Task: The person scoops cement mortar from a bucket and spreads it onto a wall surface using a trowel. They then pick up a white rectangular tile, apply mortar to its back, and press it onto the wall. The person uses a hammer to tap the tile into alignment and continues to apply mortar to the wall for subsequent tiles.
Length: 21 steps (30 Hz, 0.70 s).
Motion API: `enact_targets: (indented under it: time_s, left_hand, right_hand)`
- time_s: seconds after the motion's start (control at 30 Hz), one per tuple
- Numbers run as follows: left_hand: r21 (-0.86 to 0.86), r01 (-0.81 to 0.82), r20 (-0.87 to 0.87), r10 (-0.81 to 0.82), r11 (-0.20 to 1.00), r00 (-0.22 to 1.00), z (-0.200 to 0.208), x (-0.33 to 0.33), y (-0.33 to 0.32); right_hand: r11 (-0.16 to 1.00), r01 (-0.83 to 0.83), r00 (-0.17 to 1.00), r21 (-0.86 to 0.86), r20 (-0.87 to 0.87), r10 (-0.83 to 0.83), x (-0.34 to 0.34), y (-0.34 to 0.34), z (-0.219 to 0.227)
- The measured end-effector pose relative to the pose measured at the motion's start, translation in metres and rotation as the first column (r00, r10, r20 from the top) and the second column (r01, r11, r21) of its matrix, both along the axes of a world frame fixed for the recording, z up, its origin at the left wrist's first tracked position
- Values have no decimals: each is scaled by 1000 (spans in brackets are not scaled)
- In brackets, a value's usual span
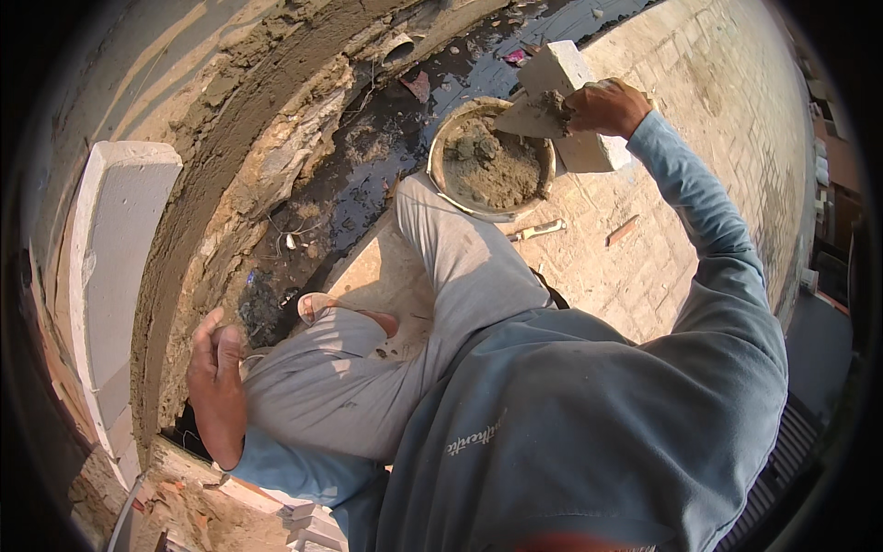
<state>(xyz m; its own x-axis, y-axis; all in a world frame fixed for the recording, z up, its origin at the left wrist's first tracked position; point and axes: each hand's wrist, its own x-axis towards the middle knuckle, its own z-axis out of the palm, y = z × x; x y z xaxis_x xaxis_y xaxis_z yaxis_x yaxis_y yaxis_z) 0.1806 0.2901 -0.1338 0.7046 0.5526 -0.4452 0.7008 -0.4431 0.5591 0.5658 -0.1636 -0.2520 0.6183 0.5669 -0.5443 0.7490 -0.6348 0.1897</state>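
Observation:
My right hand [609, 107] is wrapped round a trowel, its blade [530, 120] caked with mortar and reaching over the rim of a round bucket [435, 172]. Grey-brown wet mortar [489, 167] lies in the bucket, heaped and rough. Beside my bent left leg, my left hand [219, 391] holds nothing, its fingers stretched out and slightly apart. Left of it runs a long strip of wet mortar [158, 285] on the low wall, and beyond that stands a pale block [129, 235] set upright. Another pale block [563, 70] rests behind the trowel, partly hidden by my right hand.
A ditch with dark water [363, 152] and litter runs between the mortar-topped wall and the paving. A pipe end [398, 47] sticks out of the far bank. By the bucket lie a tool with a light handle [541, 230] and a reddish shard [623, 230] on the paving [667, 267].

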Motion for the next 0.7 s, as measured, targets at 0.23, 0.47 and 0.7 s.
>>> enact_targets:
  time_s: [0.23,0.47,0.7]
  left_hand:
    - [78,72,-46,-68,994,997,-1,7,-5]
    - [48,6,11,-6,999,1000,-3,-6,-10]
    - [23,71,-55,-70,997,996,6,28,-26]
  right_hand:
    - [995,47,999,83,18,-49,-86,-25,-134]
    - [965,229,942,127,-278,-187,-100,-44,-95]
    - [749,658,556,71,-717,-420,-98,-33,-135]
